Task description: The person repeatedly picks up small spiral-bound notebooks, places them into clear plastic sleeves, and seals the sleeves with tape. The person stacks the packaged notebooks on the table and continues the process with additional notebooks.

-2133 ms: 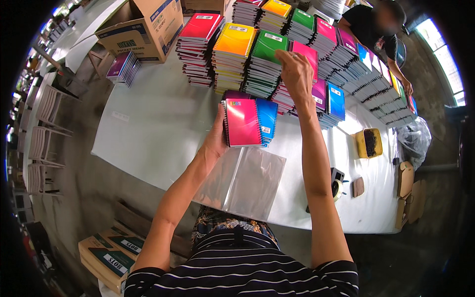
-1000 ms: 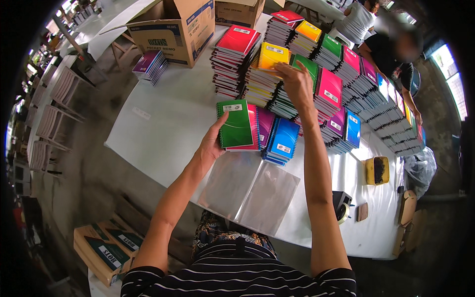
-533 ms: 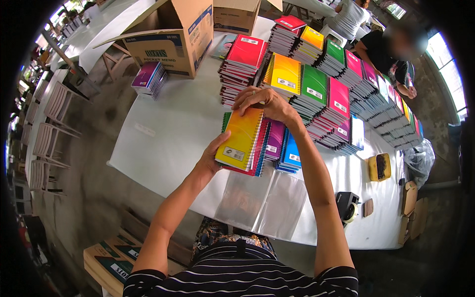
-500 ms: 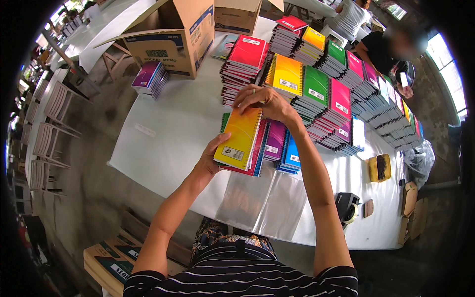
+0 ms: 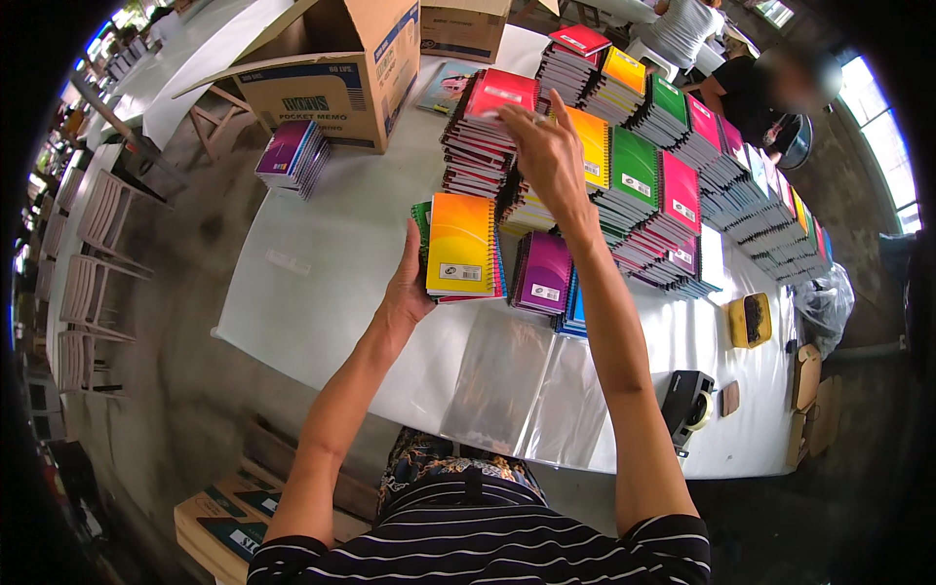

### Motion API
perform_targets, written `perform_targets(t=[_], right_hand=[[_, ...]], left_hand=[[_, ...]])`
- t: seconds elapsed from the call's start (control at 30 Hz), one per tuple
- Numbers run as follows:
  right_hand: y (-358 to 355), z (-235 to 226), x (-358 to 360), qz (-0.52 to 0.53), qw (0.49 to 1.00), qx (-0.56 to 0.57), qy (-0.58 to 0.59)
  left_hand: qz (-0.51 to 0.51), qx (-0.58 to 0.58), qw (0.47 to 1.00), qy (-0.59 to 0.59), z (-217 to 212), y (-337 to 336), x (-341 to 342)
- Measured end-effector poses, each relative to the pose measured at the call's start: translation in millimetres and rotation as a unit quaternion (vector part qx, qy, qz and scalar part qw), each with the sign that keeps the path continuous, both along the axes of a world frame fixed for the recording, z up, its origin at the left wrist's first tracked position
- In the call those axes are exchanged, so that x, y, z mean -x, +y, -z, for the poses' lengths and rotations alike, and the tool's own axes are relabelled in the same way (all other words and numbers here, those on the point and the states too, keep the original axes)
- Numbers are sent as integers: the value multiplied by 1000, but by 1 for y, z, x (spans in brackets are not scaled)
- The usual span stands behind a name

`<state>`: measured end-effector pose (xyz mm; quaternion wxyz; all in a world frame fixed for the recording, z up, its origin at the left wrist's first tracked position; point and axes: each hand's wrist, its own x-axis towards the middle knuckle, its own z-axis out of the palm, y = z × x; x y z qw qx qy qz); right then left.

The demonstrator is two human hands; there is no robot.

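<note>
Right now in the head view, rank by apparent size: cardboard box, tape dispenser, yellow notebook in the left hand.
1. cardboard box, clearly largest.
2. yellow notebook, held upright by the left hand.
3. tape dispenser, smallest.
The fisheye shrinks things near the rim, so the gap between the last two is unsure.

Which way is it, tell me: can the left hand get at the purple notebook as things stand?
Probably not freely: the left hand holds up the fanned notebooks, which stand between it and the purple notebook.
</note>
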<state>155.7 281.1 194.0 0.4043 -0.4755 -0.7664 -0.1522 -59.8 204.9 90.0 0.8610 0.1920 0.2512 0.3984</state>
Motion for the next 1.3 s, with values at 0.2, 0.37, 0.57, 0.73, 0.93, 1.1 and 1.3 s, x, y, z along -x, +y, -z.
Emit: perform_targets(t=[0.2,0.37,0.57,0.73,0.93,1.1,1.3], right_hand=[[-146,48,52,-92,980,111,-139],[-168,102,-1,58,952,157,257],[-191,188,-34,173,964,203,-20],[-185,159,-52,98,958,266,42],[-200,116,-23,131,956,155,214],[-230,104,28,31,977,207,44],[-208,173,-103,501,828,224,118]], left_hand=[[35,-35,994,-97,3,4,-2],[-13,14,999,-27,22,-17,-4],[-15,61,998,-2,55,-23,-3],[-22,75,997,10,61,-30,-2],[6,66,998,9,69,-46,-16],[47,57,997,-14,81,-70,-26],[55,93,993,-36,74,-82,-47]])
